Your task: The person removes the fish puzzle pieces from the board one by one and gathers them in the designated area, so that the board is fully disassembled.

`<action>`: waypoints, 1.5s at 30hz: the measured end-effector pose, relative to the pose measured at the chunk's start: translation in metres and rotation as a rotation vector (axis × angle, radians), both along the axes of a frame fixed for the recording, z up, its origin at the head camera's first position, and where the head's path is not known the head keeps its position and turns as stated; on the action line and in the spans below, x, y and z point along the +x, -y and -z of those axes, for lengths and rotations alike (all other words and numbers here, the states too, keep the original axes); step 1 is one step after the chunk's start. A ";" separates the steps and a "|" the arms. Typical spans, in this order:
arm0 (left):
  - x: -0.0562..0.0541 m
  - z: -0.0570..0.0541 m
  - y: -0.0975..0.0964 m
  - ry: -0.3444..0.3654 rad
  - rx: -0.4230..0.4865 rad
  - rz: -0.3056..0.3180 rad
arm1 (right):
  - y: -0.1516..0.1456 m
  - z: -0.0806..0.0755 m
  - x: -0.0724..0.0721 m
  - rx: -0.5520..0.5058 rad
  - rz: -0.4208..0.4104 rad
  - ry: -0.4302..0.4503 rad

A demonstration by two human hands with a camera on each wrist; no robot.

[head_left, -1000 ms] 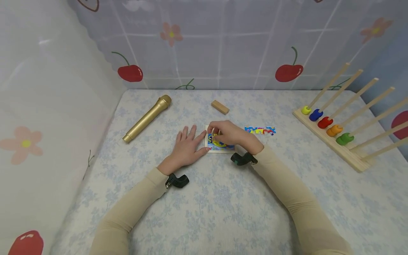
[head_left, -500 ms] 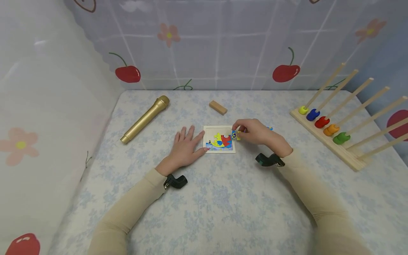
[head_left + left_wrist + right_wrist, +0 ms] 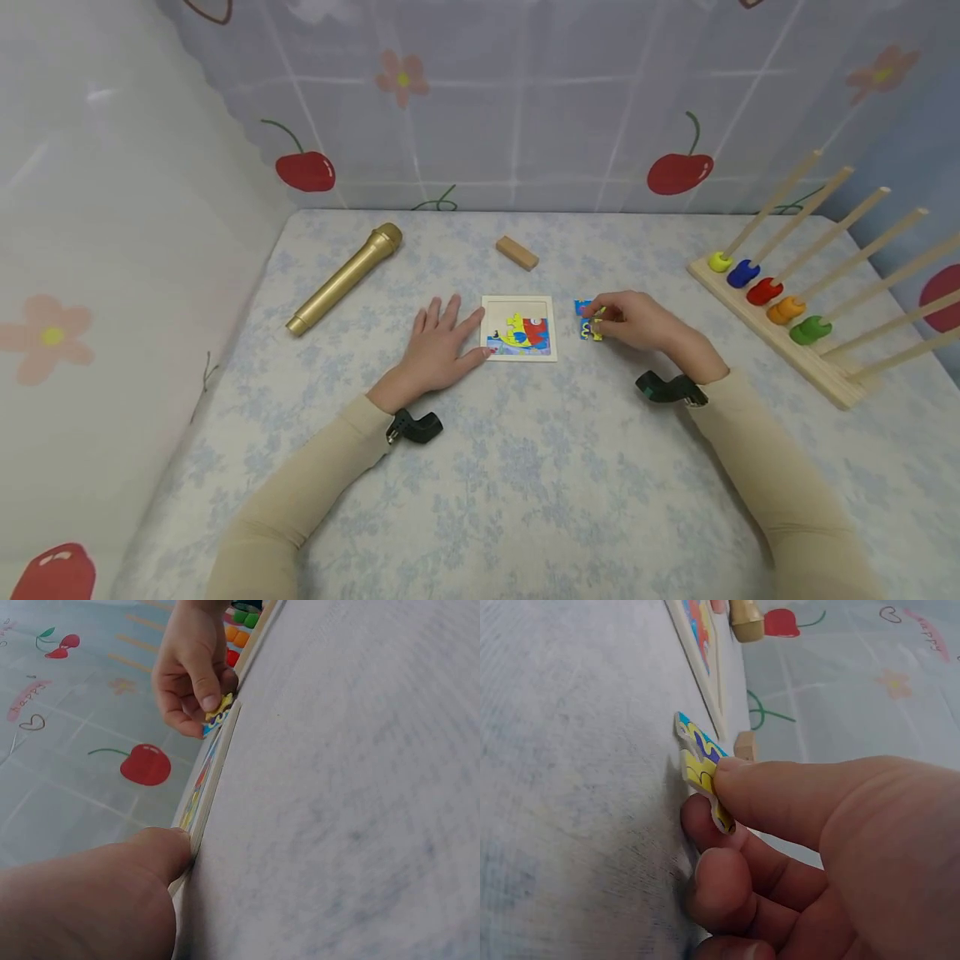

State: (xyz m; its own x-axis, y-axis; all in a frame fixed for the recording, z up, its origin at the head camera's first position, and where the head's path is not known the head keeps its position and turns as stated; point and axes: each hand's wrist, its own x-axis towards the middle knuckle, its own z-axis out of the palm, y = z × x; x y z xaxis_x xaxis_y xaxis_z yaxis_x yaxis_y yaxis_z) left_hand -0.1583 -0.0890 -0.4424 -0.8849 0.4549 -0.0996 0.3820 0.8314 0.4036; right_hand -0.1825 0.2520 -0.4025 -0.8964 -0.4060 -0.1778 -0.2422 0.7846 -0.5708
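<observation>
A puzzle piece, yellow with blue and purple markings, is pinched between the thumb and fingers of the right hand. It is held tilted close to the desk, to the right of the puzzle tray and apart from it. Just beyond it, a blue portion of puzzle is partly covered by the fingers; whether it is touched cannot be told.

In the tray, fitted pieces in red, yellow and blue are seen in the lower and right parts; the pale base is exposed along the top and upper left. The lower left corner of the tray is touched by the thumb of the left hand, which is laid palm down with fingers extended and spread; nothing is gripped by it.

Behind the tray, a wooden block is laid at a slant. A gold microphone is placed diagonally at the far left. At the far right, a wooden peg stand is positioned, its slanting rods fitted at the base with yellow, blue, red, orange and green beads. The desk is covered by a blue floral cloth and backed by a cherry-printed curtain.
</observation>
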 end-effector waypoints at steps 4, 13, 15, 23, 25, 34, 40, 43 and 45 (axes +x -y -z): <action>0.000 0.000 -0.001 -0.004 0.012 0.003 | -0.001 0.001 0.003 -0.003 0.007 -0.030; 0.000 0.000 -0.003 -0.011 0.002 -0.003 | 0.001 0.004 0.004 -0.024 0.050 -0.107; 0.001 -0.001 -0.002 -0.011 0.003 -0.004 | 0.001 0.005 0.004 -0.021 0.042 -0.114; 0.001 -0.003 -0.002 0.006 -0.006 -0.007 | 0.000 0.002 0.006 0.005 0.001 -0.061; 0.001 -0.004 -0.002 0.009 -0.005 -0.006 | 0.000 0.002 0.006 0.013 -0.001 -0.053; 0.001 -0.003 -0.002 0.007 0.001 0.000 | 0.001 0.004 0.006 0.021 -0.007 -0.060; 0.001 -0.004 -0.001 0.003 0.002 -0.001 | 0.001 0.004 0.006 0.020 -0.009 -0.060; 0.002 -0.004 -0.001 0.003 0.005 -0.001 | -0.001 0.002 0.006 0.014 -0.008 -0.056; 0.002 -0.005 -0.001 0.003 0.007 -0.001 | -0.002 0.000 0.006 0.015 -0.004 -0.052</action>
